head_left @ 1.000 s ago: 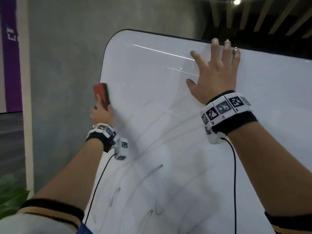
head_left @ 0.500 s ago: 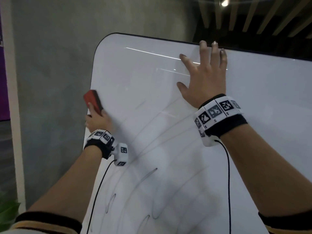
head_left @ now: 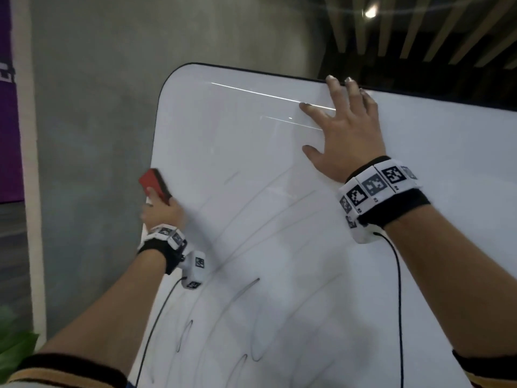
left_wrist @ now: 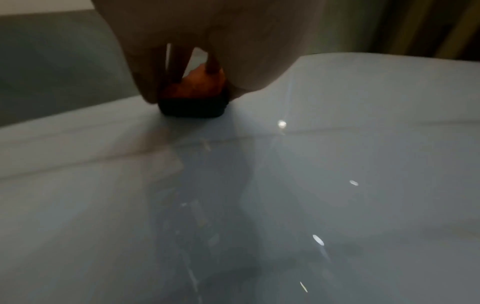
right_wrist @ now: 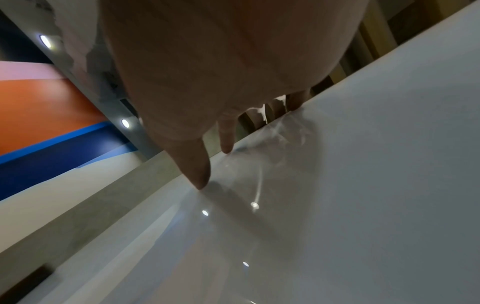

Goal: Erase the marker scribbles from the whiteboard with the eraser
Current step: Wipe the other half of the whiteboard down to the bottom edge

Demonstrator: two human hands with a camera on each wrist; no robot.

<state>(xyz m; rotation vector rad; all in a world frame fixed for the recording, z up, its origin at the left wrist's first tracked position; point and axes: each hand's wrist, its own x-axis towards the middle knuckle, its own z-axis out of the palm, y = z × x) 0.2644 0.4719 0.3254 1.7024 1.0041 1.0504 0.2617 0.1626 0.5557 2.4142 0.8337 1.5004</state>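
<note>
The whiteboard [head_left: 251,130] fills the middle and right of the head view, with faint grey marker scribbles [head_left: 246,289] curving across its lower half. My left hand [head_left: 161,211] grips a red eraser [head_left: 154,184] with a black felt side, pressed against the board's left edge. In the left wrist view the eraser [left_wrist: 193,100] sits felt-down on the board [left_wrist: 337,164] under my fingers [left_wrist: 145,82]. My right hand [head_left: 344,135] lies flat with spread fingers near the board's top edge. In the right wrist view its fingertips [right_wrist: 198,176] touch the board [right_wrist: 363,185].
A grey concrete wall [head_left: 98,107] stands left of the board, with a white pillar [head_left: 30,163] and a purple panel [head_left: 8,107] beyond. Green leaves [head_left: 14,345] show at the lower left. Wrist-camera cables [head_left: 397,303] hang from both wrists.
My left hand has slid the eraser down along the board's left edge. My right hand stays flat near the top edge.
</note>
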